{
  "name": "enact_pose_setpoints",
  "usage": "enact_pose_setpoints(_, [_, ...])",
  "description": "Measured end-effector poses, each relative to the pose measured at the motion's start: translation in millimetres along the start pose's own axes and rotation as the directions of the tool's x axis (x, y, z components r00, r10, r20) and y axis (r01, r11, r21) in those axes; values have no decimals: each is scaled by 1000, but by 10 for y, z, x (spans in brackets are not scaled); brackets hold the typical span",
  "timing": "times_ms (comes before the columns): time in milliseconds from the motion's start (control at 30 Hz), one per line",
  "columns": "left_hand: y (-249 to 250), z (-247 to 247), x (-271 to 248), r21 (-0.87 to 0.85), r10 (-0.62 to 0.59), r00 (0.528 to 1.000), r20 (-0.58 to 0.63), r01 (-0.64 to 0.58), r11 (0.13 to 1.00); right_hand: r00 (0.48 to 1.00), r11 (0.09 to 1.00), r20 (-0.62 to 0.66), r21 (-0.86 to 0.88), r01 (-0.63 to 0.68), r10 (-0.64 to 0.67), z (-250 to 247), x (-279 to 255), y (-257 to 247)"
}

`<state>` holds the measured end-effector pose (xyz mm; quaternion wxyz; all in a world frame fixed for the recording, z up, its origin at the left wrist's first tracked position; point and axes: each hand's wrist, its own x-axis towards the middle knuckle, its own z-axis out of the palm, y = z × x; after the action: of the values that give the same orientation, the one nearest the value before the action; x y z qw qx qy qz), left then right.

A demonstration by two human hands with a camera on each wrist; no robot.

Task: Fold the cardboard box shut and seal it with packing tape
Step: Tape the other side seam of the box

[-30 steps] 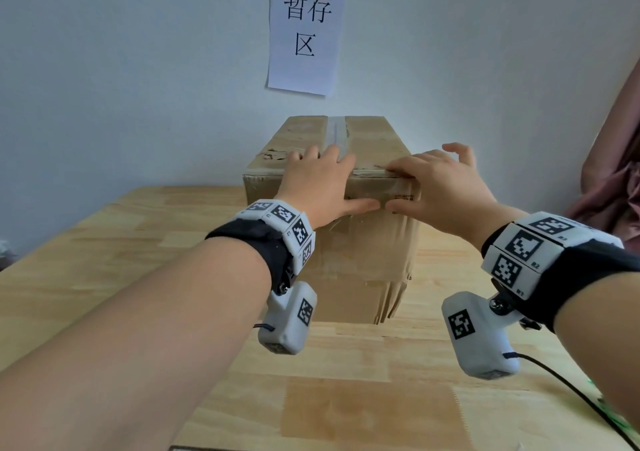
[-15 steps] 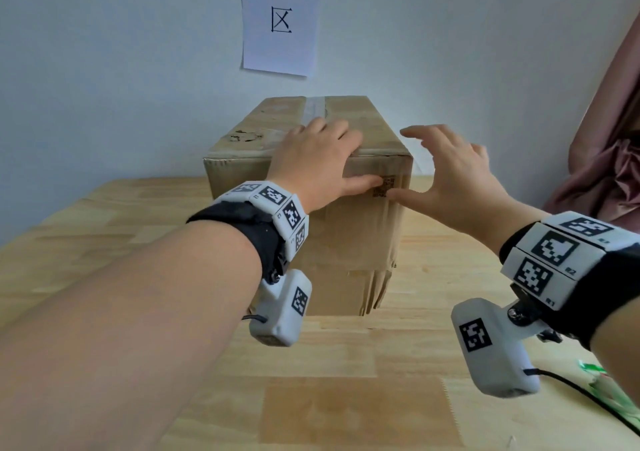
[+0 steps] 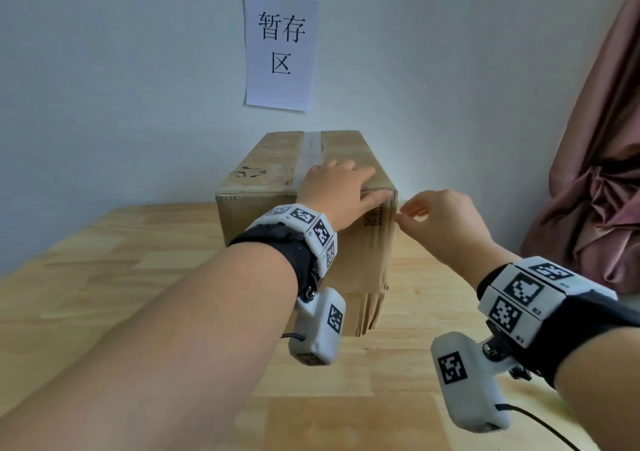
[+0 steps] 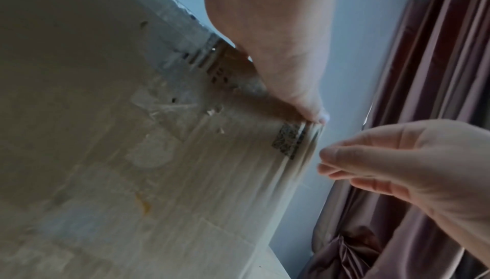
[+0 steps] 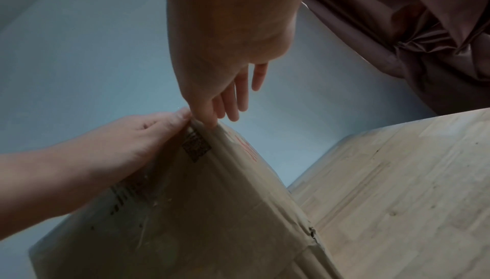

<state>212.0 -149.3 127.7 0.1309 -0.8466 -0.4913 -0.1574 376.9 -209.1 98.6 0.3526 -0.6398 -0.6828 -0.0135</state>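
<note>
The cardboard box point(image 3: 263, 208) stands closed on the wooden table, long side pointing away from me, with a strip of clear tape point(image 3: 311, 146) along its top seam. My left hand point(image 3: 339, 187) lies on the near right part of the top, fingers flat and thumb stretched along the upper front face beside a printed code. In the left wrist view that thumb point(image 4: 286, 70) presses the box point(image 4: 132, 147) at its corner. My right hand point(image 3: 440, 218) hovers just right of that corner, fingers relaxed and holding nothing; its fingertips point(image 5: 233, 103) sit close to the box edge point(image 5: 198, 210).
The light wooden table point(image 3: 138, 277) runs up to a pale wall bearing a paper sign point(image 3: 280, 51). A dusky pink curtain point(image 3: 595, 173) hangs at the right, close behind my right hand. A black cable point(image 3: 540, 423) trails from the right wrist camera.
My right hand has lifted off the box's near top edge and moved out past the right corner, its fingers drawing in. The left hand slid right along the top edge to that corner.
</note>
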Motion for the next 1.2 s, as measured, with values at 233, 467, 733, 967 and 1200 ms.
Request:
enact_pose_setpoints(233, [-17,105,-20,52,-8,997,-78,12,999,999,964,30,-266,19,-12,-6,13,-68])
enact_pose_setpoints(467, [12,142,-48,52,-27,994,-108,32,998,998,998,-17,34,-52,53,45,-67,-7])
enact_pose_setpoints(733, [15,144,-46,83,-28,992,-125,38,996,999,989,-26,-143,-46,42,44,-100,123])
enact_pose_setpoints(967, [61,120,-63,73,-40,992,-121,49,996,994,958,46,-264,108,-99,200,-100,98])
enact_pose_setpoints(1200, [79,90,-72,43,-54,993,-101,59,997,994,987,-39,119,107,-103,197,-192,178])
